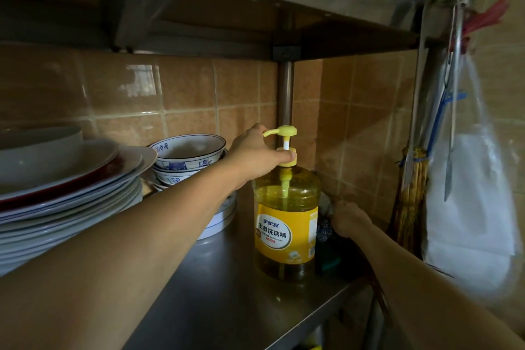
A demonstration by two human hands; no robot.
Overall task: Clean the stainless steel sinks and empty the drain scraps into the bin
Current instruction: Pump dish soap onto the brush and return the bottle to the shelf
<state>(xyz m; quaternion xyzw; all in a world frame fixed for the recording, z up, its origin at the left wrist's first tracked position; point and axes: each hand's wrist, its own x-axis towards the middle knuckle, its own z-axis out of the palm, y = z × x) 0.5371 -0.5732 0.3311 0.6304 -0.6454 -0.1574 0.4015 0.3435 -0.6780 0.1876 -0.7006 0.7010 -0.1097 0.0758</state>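
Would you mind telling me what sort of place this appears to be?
Probably a working kitchen's dishwashing corner: a stainless steel shelf against a tiled wall holds stacked plates, blue-patterned bowls and a pump bottle of dish detergent.

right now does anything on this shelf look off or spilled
Nothing is spilled. The plate stack leans unevenly, its upper plates tilted toward the bowls. The detergent bottle stands upright, with the left hand at its pump neck.
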